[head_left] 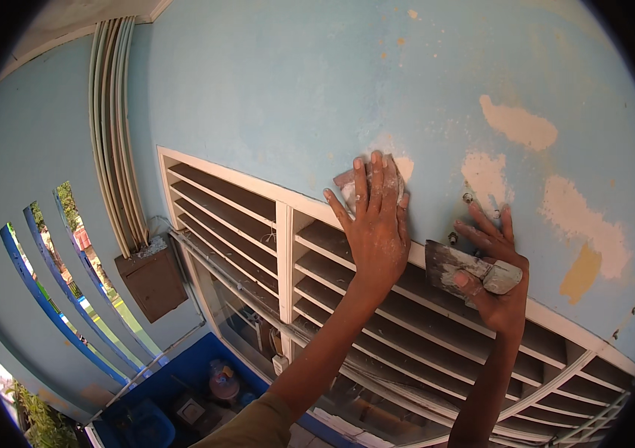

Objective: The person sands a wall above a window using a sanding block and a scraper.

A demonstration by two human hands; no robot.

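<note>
My left hand (378, 224) presses a flat, grey-brown, putty-smeared scraper blade (345, 181) against the light blue wall (257, 97), its fingers stretched over the blade. A pale patch (405, 169) shows beside its fingertips. Lower and to the right, my right hand (504, 287) grips a putty knife (448, 263) crusted with grey-white putty. The thumb lies across the putty knife, and other fingers point up toward the wall. Just above this hand are two small fittings or holes, one a dark metal stub (452, 238).
Pale filled patches (519, 125) mark the wall at right. Below run white-framed louvres (285, 261) and pipes. On the left are a brown box (151, 282) under vertical conduits (114, 134), and slit openings. A blue container (209, 345) holding several items stands at lower left.
</note>
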